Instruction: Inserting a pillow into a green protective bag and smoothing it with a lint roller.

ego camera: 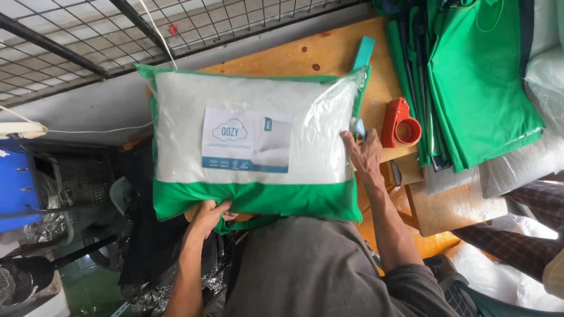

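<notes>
Wooden table (305,56) w/ wire grille (88,35) behind, grey wall, green tiled floor (88,287).

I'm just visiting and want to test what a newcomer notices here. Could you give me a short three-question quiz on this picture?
1. True or false: the left hand grips the green bottom edge of the packed pillow.
2. Where does the right hand rest?
A. on the red tape dispenser
B. flat against the pillow's right side
C. on the stack of green bags
3. Fill in: the pillow's front panel is clear plastic, with a ____ paper label behind it.

Key: 1 true; 2 B; 3 white.
</notes>
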